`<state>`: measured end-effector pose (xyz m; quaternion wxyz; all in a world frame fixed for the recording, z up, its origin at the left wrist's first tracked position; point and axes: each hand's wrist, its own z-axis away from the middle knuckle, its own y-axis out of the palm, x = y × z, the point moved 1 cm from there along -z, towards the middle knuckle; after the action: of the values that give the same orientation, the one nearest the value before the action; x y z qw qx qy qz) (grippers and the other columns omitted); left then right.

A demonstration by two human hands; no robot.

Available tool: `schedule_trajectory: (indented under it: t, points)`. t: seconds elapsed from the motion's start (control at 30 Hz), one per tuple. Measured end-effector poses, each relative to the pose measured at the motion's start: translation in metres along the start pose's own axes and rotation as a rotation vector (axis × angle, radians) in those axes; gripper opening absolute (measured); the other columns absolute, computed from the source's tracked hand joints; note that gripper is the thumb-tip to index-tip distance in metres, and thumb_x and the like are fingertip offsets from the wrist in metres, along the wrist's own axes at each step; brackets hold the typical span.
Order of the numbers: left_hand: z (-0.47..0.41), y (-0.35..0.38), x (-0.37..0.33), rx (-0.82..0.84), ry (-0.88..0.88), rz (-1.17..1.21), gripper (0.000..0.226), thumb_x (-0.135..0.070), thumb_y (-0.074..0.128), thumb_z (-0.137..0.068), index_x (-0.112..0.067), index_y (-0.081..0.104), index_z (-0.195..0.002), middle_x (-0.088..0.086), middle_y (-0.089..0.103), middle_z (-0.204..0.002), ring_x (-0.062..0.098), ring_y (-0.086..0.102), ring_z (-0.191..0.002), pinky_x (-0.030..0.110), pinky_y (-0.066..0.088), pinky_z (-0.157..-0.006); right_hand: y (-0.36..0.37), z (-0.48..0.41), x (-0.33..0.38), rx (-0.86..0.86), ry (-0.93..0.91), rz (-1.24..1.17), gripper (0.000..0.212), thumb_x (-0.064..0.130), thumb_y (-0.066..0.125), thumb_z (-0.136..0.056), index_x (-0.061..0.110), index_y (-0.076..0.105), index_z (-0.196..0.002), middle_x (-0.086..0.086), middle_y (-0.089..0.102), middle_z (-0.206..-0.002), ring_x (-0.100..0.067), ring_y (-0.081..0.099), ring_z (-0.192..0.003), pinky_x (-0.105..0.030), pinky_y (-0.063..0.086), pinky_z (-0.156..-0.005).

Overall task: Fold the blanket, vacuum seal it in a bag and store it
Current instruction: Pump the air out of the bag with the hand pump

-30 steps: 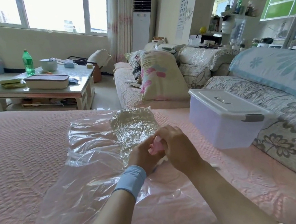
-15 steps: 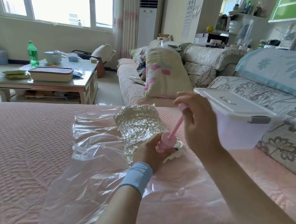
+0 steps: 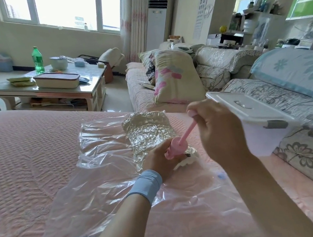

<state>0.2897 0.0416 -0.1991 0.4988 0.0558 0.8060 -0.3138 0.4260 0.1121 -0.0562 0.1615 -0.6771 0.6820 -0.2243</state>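
- Vacuum bag [image 3: 108, 179] lies flat and crinkled on the pink bed cover [image 3: 15, 165], its clear plastic spreading from the middle of the bed toward the camera; a tightly shrunken, silvery-looking bundle [image 3: 147, 130] sits inside its far end, and whether this is the blanket cannot be told.
- Pink hand pump [image 3: 176, 148] stands on the bag just on the near side of that bundle, its barrel tilted, and its thin rod is drawn out up and to the right.
- Left hand [image 3: 158, 159], with a pale blue wristband [image 3: 147, 183], is closed around the pump's barrel and rests on the bag.
- Right hand [image 3: 218, 129] is closed around the knob at the top of the rod, raised above the bag.
- A small white frilled piece [image 3: 188, 159] shows under the pump, beside the left hand; what it is cannot be told.
- A lidded white storage box [image 3: 254, 123] stands just right of the hands, at the bed's edge against a floral sofa [image 3: 309, 145].
- Farther off, a patterned pillow [image 3: 176, 78] leans on another sofa, and a coffee table [image 3: 48, 88] carries a green bottle [image 3: 37, 59].
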Motion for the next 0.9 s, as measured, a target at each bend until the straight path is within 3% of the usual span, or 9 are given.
schedule_trajectory:
  t: [0.1,0.17,0.3,0.37,0.43,0.57,0.63,0.8,0.9]
  points:
    - [0.002,0.002,0.003,-0.009,0.011,-0.018,0.053,-0.058,0.074,-0.067,-0.057,0.051,-0.114,-0.018,0.068,-0.099,0.011,0.065,-0.093,0.035,0.054,-0.083,-0.009,-0.002,0.005,-0.185,-0.075,-0.007,0.015,0.004,0.056,-0.095,0.011,0.069,-0.098,0.000,0.066,-0.094,-0.024,0.057,-0.087,-0.026,0.044,-0.074]
    - [0.002,0.004,0.003,-0.009,0.030,-0.024,0.052,-0.058,0.074,-0.064,-0.056,0.052,-0.111,-0.019,0.067,-0.099,0.011,0.064,-0.092,0.036,0.054,-0.083,0.005,0.003,0.003,-0.198,-0.057,-0.087,0.016,-0.002,0.055,-0.094,0.007,0.068,-0.098,-0.002,0.067,-0.098,-0.021,0.057,-0.092,-0.020,0.042,-0.083]
    - [-0.002,0.004,-0.002,-0.045,0.073,0.018,0.045,-0.047,0.076,-0.065,-0.042,0.059,-0.106,-0.017,0.058,-0.100,0.015,0.062,-0.092,0.038,0.052,-0.083,0.054,0.029,-0.017,0.218,0.128,-0.187,0.024,-0.003,0.058,-0.091,0.011,0.071,-0.105,-0.007,0.068,-0.119,-0.026,0.061,-0.113,-0.027,0.046,-0.100]
    - [-0.003,0.003,-0.003,-0.031,0.065,0.019,0.039,-0.042,0.075,-0.067,-0.040,0.061,-0.104,-0.016,0.058,-0.098,0.013,0.063,-0.093,0.035,0.052,-0.083,0.067,0.043,-0.020,0.377,0.175,-0.159,0.021,0.000,0.059,-0.091,0.017,0.070,-0.100,-0.005,0.067,-0.113,-0.027,0.064,-0.104,-0.037,0.053,-0.091]
    - [-0.002,0.001,-0.003,-0.032,0.059,0.001,0.034,-0.039,0.075,-0.068,-0.041,0.063,-0.100,-0.018,0.057,-0.094,0.012,0.064,-0.094,0.031,0.052,-0.080,0.066,0.044,-0.021,0.397,0.182,-0.100,0.015,0.008,0.058,-0.094,0.020,0.067,-0.095,-0.003,0.065,-0.102,-0.026,0.065,-0.089,-0.037,0.054,-0.077]
    - [0.002,0.000,-0.003,-0.055,0.041,0.103,0.044,-0.053,0.072,-0.058,-0.042,0.065,-0.100,-0.019,0.060,-0.094,0.013,0.064,-0.093,0.033,0.052,-0.083,0.049,0.031,-0.008,0.295,0.102,-0.005,0.014,0.009,0.061,-0.093,0.020,0.068,-0.100,-0.004,0.066,-0.095,-0.029,0.063,-0.079,-0.037,0.054,-0.069]
    - [0.002,-0.001,-0.001,-0.043,0.027,0.121,0.047,-0.046,0.081,-0.062,-0.043,0.066,-0.107,-0.018,0.063,-0.100,0.012,0.063,-0.096,0.036,0.051,-0.089,0.035,0.018,-0.002,0.176,0.055,-0.019,0.015,0.006,0.065,-0.090,0.018,0.068,-0.099,-0.003,0.068,-0.095,-0.028,0.063,-0.077,-0.038,0.054,-0.068]
    - [0.003,-0.002,-0.001,-0.034,-0.015,0.108,0.055,-0.062,0.074,-0.052,-0.058,0.058,-0.105,-0.025,0.065,-0.104,0.010,0.064,-0.097,0.035,0.052,-0.090,-0.002,-0.007,0.006,-0.166,-0.074,-0.095,0.016,0.012,0.051,-0.097,0.011,0.067,-0.097,-0.002,0.066,-0.098,-0.026,0.062,-0.087,-0.039,0.053,-0.074]
    - [0.005,-0.001,-0.001,-0.019,-0.003,0.109,0.050,-0.047,0.084,-0.060,-0.051,0.064,-0.105,-0.024,0.065,-0.105,0.011,0.064,-0.097,0.031,0.051,-0.089,0.008,-0.003,0.010,-0.258,-0.083,-0.118,0.016,0.004,0.052,-0.098,0.004,0.068,-0.099,-0.007,0.067,-0.104,-0.026,0.062,-0.095,-0.036,0.051,-0.084]
